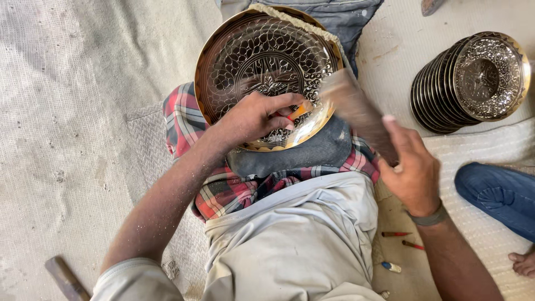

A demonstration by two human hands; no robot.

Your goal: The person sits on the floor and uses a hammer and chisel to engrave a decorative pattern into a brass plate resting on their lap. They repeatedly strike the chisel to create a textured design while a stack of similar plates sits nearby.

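While left hand grips chisel near plate rim, right hand grips mallet; bare mat lies left.

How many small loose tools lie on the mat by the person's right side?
4: two red-tipped tools below the right hand, a blue-and-white piece lower down, and one at the frame's bottom edge. Clothing may hide others.

Metal-engraving workshop: stacked engraved plates, chisels on floor matting.
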